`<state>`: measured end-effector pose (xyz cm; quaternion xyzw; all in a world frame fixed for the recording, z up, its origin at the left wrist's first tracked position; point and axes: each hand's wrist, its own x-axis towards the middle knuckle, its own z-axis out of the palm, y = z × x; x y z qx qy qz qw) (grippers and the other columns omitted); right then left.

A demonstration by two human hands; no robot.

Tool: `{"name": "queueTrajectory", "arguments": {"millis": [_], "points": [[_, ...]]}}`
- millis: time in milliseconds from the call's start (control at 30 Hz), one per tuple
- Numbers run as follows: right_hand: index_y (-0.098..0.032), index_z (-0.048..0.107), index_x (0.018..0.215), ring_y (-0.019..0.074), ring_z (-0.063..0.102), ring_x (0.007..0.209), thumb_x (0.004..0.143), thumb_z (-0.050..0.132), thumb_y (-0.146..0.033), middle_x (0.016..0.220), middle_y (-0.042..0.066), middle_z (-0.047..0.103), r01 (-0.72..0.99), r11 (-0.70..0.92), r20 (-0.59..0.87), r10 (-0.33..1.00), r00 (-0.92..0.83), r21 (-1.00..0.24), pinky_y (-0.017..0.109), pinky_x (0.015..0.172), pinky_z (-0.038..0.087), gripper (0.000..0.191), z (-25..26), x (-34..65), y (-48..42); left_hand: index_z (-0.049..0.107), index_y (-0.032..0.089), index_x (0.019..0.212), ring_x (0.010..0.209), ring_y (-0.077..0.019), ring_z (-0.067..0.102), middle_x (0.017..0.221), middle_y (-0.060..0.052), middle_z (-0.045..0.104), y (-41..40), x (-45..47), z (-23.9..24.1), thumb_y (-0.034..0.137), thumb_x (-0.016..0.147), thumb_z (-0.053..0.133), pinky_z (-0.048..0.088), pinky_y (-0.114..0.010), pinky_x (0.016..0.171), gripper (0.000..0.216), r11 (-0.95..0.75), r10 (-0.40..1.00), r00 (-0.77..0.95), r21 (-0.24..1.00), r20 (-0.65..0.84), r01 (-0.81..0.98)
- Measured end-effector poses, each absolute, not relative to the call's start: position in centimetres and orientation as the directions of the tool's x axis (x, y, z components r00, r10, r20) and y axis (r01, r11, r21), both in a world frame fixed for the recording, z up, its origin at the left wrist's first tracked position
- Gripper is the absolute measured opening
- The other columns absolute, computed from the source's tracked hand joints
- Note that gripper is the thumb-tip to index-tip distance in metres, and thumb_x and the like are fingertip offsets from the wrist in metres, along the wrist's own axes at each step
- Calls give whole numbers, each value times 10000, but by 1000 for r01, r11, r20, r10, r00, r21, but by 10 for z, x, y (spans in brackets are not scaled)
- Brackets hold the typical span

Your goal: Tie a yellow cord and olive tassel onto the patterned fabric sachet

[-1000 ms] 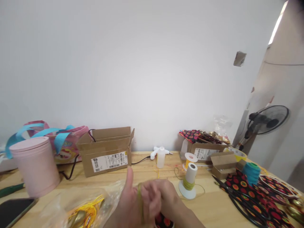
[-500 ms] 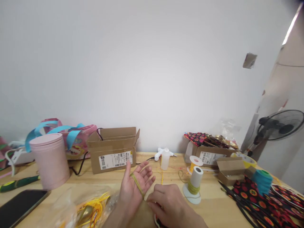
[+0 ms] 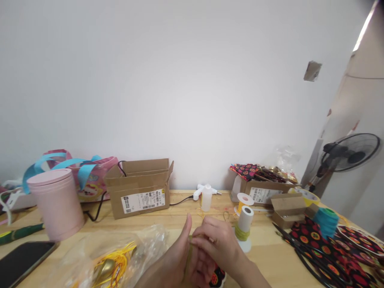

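Observation:
An olive-green cord (image 3: 188, 262) runs across the palm of my left hand (image 3: 177, 258). That hand is turned palm inward with its thumb up, its other fingers curling and partly hidden behind my right hand. My right hand (image 3: 220, 244) is closed in a pinch on the cord beside the left thumb. Under and beside the hands, a piece of black fabric with red and orange round prints (image 3: 217, 277) shows in part. Just to the right stands a white spool (image 3: 246, 218) with olive-green cord (image 3: 241, 233) wound at its base.
Left are a clear plastic bag (image 3: 150, 240) with yellow cords and a brass-coloured bell (image 3: 105, 270), a phone (image 3: 27, 262) and a pink canister (image 3: 57, 204). Behind stand a cardboard box (image 3: 141, 200), glue gun (image 3: 198, 194) and bottle (image 3: 206, 200). Right lie scissors (image 3: 295, 248) and teal thread (image 3: 327, 222).
My right hand has moved up along the cord to the left thumb. My left hand has turned and its fingers have curled in. The view has shifted slightly.

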<state>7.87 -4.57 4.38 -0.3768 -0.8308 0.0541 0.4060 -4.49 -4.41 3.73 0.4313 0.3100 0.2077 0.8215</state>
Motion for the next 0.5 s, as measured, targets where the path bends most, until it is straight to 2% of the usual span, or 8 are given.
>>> {"name": "queueTrajectory", "arguments": {"millis": [100, 200, 267, 333, 433, 500], "points": [[-206, 657, 694, 101, 489, 540, 758, 563, -324, 569, -18, 515, 561, 666, 576, 732, -363, -492, 196, 511, 347, 164, 43, 77, -44, 560, 115, 424, 349, -116, 383, 370, -47, 450, -46, -44, 33, 771, 566, -19, 247, -227, 395, 886, 575, 565, 759, 814, -324, -81], [-195, 657, 685, 95, 469, 522, 736, 581, -246, 552, -28, 523, 563, 625, 529, 773, -349, -541, 191, 494, 338, 105, 41, 76, -41, 557, 131, 479, 302, -82, 267, 347, 2, 386, -46, -46, 24, 778, 554, -6, 100, -214, 365, 861, 628, 514, 779, 776, -360, -56], [-184, 649, 678, 83, 440, 492, 741, 562, -203, 531, -38, 518, 563, 591, 489, 803, -341, -577, 178, 461, 320, 109, 40, 76, -40, 556, 125, 477, 309, -67, 207, 363, 15, 362, -46, -48, 19, 773, 573, 20, 41, -226, 383, 847, 597, 530, 775, 801, -345, -52], [-179, 644, 688, 69, 398, 448, 748, 543, -180, 497, -51, 494, 559, 563, 449, 826, -342, -609, 162, 411, 284, 117, 42, 80, -42, 537, 131, 432, 319, -66, 192, 363, 14, 353, -47, -51, 19, 752, 618, 56, 23, -243, 392, 808, 513, 563, 756, 859, -334, -2], [-187, 639, 715, 59, 328, 410, 752, 546, -211, 456, -68, 418, 538, 533, 367, 844, -391, -653, 160, 370, 231, 103, 54, 98, -51, 498, 171, 388, 315, -83, 178, 336, 24, 314, -51, -58, 29, 694, 693, 133, 31, -265, 380, 707, 346, 557, 738, 914, -381, 211], [-190, 632, 734, 63, 291, 418, 763, 539, -263, 459, -69, 358, 521, 494, 284, 856, -433, -696, 172, 372, 215, 122, 70, 117, -60, 551, 172, 459, 356, -92, 193, 382, 33, 337, -56, -60, 38, 618, 720, 330, 87, -255, 378, 563, 156, 582, 757, 954, -298, 255]]}}
